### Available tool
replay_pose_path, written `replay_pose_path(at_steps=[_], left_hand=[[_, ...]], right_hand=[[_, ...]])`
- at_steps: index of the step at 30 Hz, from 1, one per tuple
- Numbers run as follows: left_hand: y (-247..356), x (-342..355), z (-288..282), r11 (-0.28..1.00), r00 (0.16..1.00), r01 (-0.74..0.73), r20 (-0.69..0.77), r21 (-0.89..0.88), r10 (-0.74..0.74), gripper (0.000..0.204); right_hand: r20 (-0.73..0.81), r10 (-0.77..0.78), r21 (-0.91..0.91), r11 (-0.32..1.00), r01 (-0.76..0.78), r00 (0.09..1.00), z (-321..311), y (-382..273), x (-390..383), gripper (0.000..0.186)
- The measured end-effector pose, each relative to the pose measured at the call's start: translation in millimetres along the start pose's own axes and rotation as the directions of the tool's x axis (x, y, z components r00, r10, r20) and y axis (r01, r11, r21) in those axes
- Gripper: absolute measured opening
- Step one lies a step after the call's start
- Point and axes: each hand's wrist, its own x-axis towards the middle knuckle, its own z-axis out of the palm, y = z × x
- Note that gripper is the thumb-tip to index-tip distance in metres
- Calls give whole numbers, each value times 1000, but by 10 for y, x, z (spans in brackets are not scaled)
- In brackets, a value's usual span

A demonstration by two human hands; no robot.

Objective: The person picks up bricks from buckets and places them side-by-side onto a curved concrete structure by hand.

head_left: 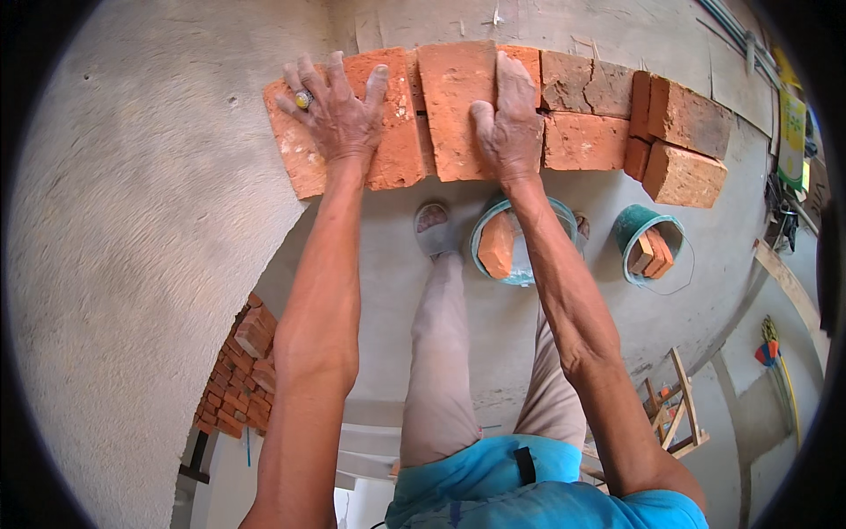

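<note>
A curved row of red bricks (585,141) runs across the top of the head view against a grey plastered wall. My left hand (335,115) lies spread on the bricks at the row's left end, with a yellow-stoned ring on one finger. My right hand (508,119) rests on a broad upright-lying brick (449,97) in the middle, fingers extended and thumb apart. Right of it are darker bricks (599,86), one cracked, and two stacked pairs of bricks (683,172) at the right end.
Below the row stand two green buckets (631,229) holding bricks, the larger between my feet. A brick pile (231,383) lies lower left beside the rough wall (123,264). A wooden frame (679,397), a plank (789,282) and long-handled tools (769,348) are at the right.
</note>
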Motion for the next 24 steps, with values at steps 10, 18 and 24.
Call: replay_pose_path(at_steps=[10,18,24], left_hand=[[-34,-23,42,990,999,31,48,-139,-25,80],[-102,12,69,993,1000,-12,19,-120,14,80],[-40,41,34,995,998,18,54,-98,-13,78]], right_hand=[[5,5,-12,1000,-5,1000,-365,-122,-323,54],[287,690,-179,720,-671,664,-801,504,-2767,51],[260,965,-309,38,-950,-46,-36,1053,-2826,87]])
